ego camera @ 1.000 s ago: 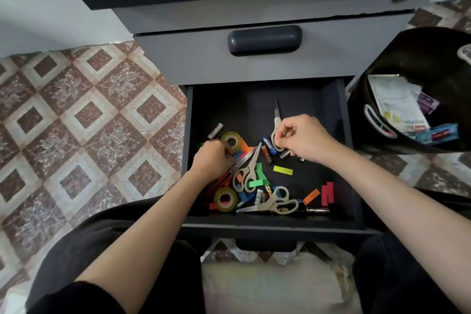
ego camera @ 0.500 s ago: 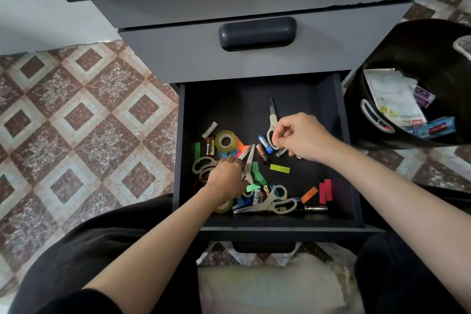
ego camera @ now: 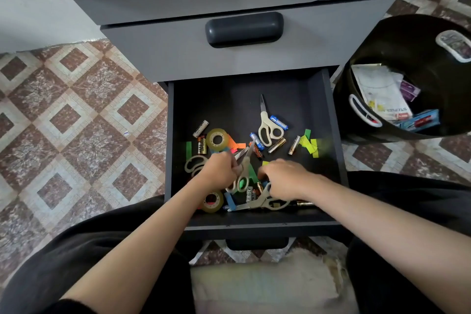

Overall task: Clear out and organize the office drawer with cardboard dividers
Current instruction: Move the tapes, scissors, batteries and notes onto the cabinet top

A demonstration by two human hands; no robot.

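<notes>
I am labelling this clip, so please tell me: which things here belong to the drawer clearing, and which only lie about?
Job: open drawer, scissors, tape rolls, batteries, coloured paper strips, left hand, right hand, probably the black bin.
Lying about: closed drawer above, cushion, tiled floor.
</notes>
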